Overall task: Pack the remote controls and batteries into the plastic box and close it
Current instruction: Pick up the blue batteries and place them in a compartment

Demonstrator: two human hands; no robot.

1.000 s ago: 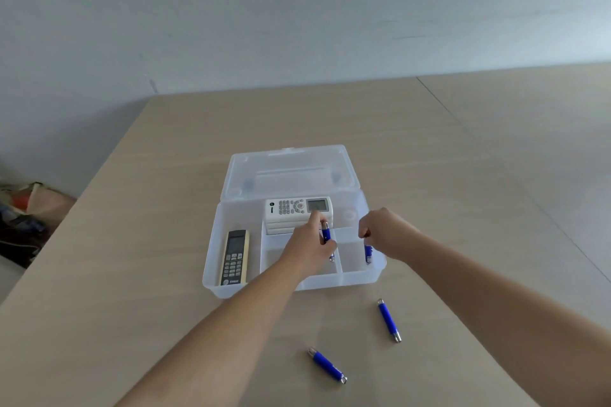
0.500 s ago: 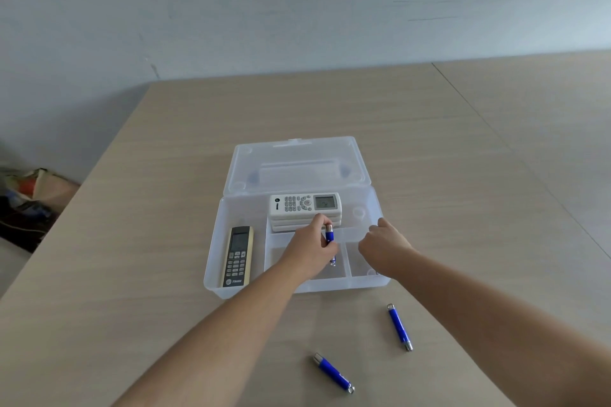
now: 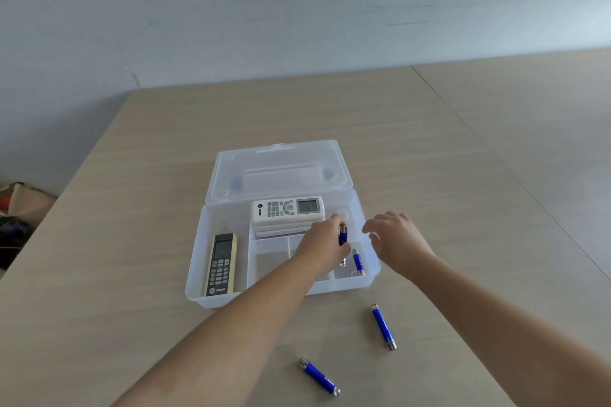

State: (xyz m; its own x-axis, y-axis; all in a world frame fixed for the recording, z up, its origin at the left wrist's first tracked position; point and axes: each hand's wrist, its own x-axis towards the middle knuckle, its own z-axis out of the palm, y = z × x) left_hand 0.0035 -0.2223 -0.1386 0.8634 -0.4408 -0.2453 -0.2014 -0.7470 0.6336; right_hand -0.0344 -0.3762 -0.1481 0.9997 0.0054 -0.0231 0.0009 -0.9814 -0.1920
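Left hand [image 3: 325,243] pinching a blue battery [image 3: 343,234] over the open plastic box [image 3: 198,274], right hand [image 3: 395,239] fingers spread, empty, above the right rim, two loose batteries [image 3: 383,326] on bare table [image 3: 132,324] nearer the person

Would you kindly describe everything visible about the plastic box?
The plastic box is translucent, whitish and rectangular, lying on the wooden table. Its hinged lid is open, tilted back on the far side. Dividers split the inside: a long left compartment holds a beige remote, a rear one holds white remotes, and a small front-right one holds a battery. The left hand reaches in with another battery.
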